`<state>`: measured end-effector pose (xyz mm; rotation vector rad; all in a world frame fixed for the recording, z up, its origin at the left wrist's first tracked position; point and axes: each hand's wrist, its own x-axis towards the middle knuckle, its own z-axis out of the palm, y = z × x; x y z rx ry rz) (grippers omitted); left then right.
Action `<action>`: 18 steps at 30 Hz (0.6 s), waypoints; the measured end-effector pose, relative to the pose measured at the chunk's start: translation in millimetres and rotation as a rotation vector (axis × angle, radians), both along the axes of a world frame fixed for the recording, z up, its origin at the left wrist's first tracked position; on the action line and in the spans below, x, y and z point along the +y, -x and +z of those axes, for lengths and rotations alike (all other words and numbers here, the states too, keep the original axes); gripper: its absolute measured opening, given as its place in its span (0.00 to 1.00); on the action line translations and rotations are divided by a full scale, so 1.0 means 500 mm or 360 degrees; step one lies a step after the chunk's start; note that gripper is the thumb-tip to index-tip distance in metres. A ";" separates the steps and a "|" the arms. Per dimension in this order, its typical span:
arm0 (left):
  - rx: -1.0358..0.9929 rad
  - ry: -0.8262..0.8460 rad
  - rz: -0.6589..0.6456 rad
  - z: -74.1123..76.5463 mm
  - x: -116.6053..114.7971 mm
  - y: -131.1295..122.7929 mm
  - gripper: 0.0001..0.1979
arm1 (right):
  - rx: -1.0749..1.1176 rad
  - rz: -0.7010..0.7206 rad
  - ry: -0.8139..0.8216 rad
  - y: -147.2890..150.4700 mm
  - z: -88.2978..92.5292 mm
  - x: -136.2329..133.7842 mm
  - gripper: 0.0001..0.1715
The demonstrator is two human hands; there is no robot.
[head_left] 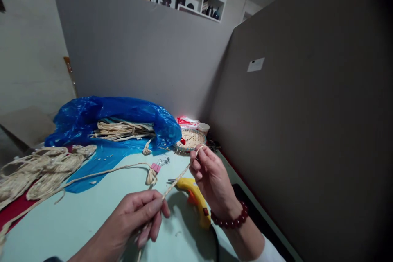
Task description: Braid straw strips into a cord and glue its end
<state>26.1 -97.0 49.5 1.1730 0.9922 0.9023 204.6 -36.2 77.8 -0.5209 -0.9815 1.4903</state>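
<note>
A thin braided straw cord runs slanting between my two hands above the table. My left hand is closed on its lower stretch, and a tail of cord hangs below the fingers. Higher up and to the right, my right hand pinches the upper end between thumb and fingertips. A dark red bead bracelet circles that wrist. Under the right hand lies a yellow glue gun with an orange trigger, its nozzle pointing left. A pink binder clip beyond the cord grips a small straw bundle.
A blue plastic bag holds dry straw at the back. Coils of braided cord lie at the left. Near the corner sit a round woven basket and a pale cup. A grey partition rises on the right.
</note>
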 end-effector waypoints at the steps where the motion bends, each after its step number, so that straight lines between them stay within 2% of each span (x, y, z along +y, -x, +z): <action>1: 0.0012 0.0014 -0.0009 -0.002 -0.004 0.002 0.20 | 0.0054 -0.0014 0.0007 -0.006 0.004 0.003 0.13; 5: 0.0149 0.0042 -0.0008 -0.016 -0.022 0.016 0.21 | 0.0186 -0.0012 -0.0015 -0.021 0.008 0.014 0.09; 9: 0.0424 -0.0013 0.0001 -0.017 -0.046 0.038 0.21 | 0.0247 -0.0015 -0.0079 -0.029 -0.008 0.033 0.06; 11: 0.0620 -0.0089 -0.0006 0.002 -0.063 0.055 0.21 | 0.0263 -0.0013 -0.0115 -0.033 -0.018 0.045 0.07; 16: 0.1202 -0.0406 -0.0001 0.097 -0.103 0.122 0.22 | 0.0238 0.0029 -0.0212 -0.030 -0.032 0.055 0.08; 18: 0.1416 -0.0514 0.0050 0.122 -0.109 0.156 0.20 | 0.0215 0.0068 -0.0251 -0.020 -0.029 0.043 0.08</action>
